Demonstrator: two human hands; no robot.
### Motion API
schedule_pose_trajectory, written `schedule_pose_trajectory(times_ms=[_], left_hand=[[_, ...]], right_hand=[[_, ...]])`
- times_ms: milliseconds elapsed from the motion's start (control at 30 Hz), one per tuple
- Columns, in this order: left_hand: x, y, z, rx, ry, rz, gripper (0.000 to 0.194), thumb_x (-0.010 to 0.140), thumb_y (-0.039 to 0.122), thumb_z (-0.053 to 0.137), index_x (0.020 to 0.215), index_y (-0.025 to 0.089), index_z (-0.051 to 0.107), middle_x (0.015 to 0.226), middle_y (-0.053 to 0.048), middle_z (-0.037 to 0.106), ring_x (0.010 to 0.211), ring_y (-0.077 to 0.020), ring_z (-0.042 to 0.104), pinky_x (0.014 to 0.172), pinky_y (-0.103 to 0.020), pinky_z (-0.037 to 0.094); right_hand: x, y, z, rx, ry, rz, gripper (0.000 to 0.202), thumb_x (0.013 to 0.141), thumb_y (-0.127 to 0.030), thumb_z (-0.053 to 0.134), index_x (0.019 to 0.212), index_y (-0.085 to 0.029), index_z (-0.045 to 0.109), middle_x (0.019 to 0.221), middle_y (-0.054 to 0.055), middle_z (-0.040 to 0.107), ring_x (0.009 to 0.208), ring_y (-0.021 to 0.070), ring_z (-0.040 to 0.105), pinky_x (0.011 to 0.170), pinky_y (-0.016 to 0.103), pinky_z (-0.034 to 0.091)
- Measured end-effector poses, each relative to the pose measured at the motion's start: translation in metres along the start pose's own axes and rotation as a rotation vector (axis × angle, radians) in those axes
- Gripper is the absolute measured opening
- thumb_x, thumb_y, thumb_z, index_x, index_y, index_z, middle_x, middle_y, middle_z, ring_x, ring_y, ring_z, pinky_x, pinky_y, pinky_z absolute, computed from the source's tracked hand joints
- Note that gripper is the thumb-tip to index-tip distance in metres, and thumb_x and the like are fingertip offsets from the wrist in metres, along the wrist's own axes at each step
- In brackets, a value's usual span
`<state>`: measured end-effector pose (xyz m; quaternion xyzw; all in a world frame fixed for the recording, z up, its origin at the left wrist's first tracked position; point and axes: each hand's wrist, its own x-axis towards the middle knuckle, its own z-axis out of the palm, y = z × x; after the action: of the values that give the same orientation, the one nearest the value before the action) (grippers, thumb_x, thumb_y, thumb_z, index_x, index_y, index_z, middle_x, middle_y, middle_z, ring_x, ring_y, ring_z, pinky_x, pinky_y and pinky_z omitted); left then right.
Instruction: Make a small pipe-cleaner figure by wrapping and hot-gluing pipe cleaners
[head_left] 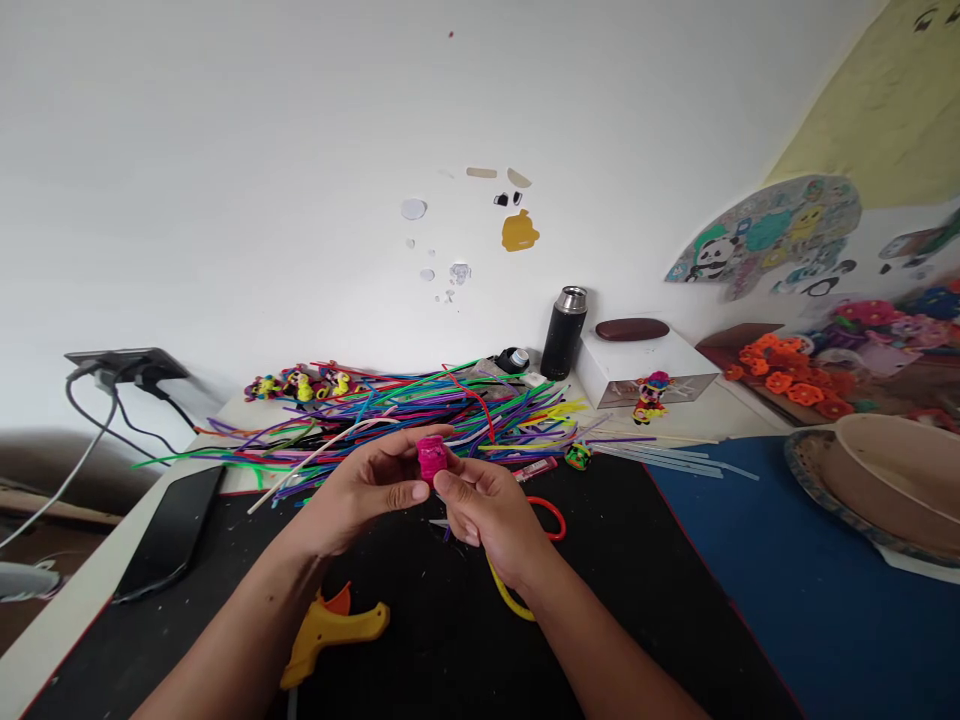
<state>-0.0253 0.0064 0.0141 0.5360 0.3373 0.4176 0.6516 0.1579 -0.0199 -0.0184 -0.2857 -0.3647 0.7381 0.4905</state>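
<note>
A small magenta coil of fuzzy pipe cleaner (431,459) is held up between my hands, above the black mat. My left hand (367,485) curves around its left side, with the thumb at its lower edge. From the right, my right hand (487,505) pinches its lower right side between thumb and fingers. Scissors with a red and yellow handle (553,512) lie partly hidden beneath my right hand. A yellow glue gun (337,628) rests near my left forearm, which covers part of it.
Many colourful pipe cleaners (420,400) lie piled along the wall. A black flask (565,335) stands beside a white box (637,362) with a small figure (650,398) before it. A phone (171,532) lies left; a round basket (900,480) stands right. Small figures (300,385) sit at the back left.
</note>
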Motion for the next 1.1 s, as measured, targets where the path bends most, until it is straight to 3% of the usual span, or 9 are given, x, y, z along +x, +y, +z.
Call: schedule_pose_trajectory(times_ms=[167, 433, 533, 667, 867, 1100], left_hand=[[0.001, -0.003, -0.003, -0.043, -0.032, -0.017, 0.055, 0.074, 0.028, 0.098, 0.127, 0.026, 0.083, 0.104, -0.009, 0.085, 0.091, -0.0236, 0.079, 0.085, -0.032, 0.062], [0.003, -0.004, 0.004, -0.056, 0.102, 0.042, 0.048, 0.066, 0.029, 0.103, 0.111, 0.025, 0.089, 0.094, -0.006, 0.085, 0.082, -0.0196, 0.076, 0.08, -0.029, 0.06], [0.003, -0.002, 0.001, -0.041, 0.174, 0.077, 0.048, 0.064, 0.033, 0.103, 0.109, 0.023, 0.089, 0.096, -0.009, 0.085, 0.083, -0.0213, 0.076, 0.082, -0.03, 0.06], [0.003, 0.001, -0.002, -0.002, 0.232, 0.081, 0.047, 0.063, 0.036, 0.103, 0.106, 0.024, 0.09, 0.103, -0.01, 0.086, 0.093, -0.0238, 0.077, 0.086, -0.029, 0.058], [0.004, 0.002, 0.001, 0.015, 0.203, 0.04, 0.048, 0.066, 0.034, 0.102, 0.111, 0.025, 0.088, 0.099, -0.008, 0.086, 0.092, -0.0246, 0.078, 0.088, -0.031, 0.058], [0.006, -0.001, -0.001, 0.056, 0.187, 0.017, 0.05, 0.065, 0.034, 0.103, 0.112, 0.026, 0.088, 0.11, -0.01, 0.086, 0.102, -0.0268, 0.078, 0.089, -0.031, 0.059]], right_hand=[[-0.001, 0.002, -0.002, 0.004, -0.048, 0.001, 0.044, 0.083, -0.057, 0.088, 0.084, -0.017, 0.07, 0.043, -0.014, 0.036, 0.039, 0.0058, 0.024, 0.044, 0.026, 0.016], [-0.002, 0.0, -0.003, -0.041, -0.078, -0.003, 0.053, 0.088, -0.067, 0.08, 0.075, -0.019, 0.062, 0.046, -0.009, 0.044, 0.038, 0.0068, 0.031, 0.043, 0.026, 0.018], [0.0, -0.001, -0.005, -0.027, -0.021, -0.054, 0.057, 0.09, -0.069, 0.076, 0.07, -0.019, 0.058, 0.048, -0.008, 0.045, 0.038, 0.0062, 0.032, 0.043, 0.025, 0.019], [0.004, -0.001, -0.01, -0.021, 0.083, -0.106, 0.053, 0.091, -0.068, 0.075, 0.08, -0.017, 0.067, 0.049, -0.009, 0.043, 0.038, 0.0056, 0.029, 0.043, 0.024, 0.019], [0.005, 0.003, -0.011, -0.048, 0.128, -0.103, 0.049, 0.087, -0.065, 0.082, 0.081, -0.019, 0.064, 0.048, -0.01, 0.044, 0.038, 0.006, 0.031, 0.042, 0.022, 0.02], [0.007, 0.002, -0.011, 0.022, 0.152, -0.092, 0.045, 0.08, -0.058, 0.089, 0.083, -0.019, 0.067, 0.046, -0.012, 0.042, 0.037, 0.0052, 0.029, 0.041, 0.021, 0.02]])
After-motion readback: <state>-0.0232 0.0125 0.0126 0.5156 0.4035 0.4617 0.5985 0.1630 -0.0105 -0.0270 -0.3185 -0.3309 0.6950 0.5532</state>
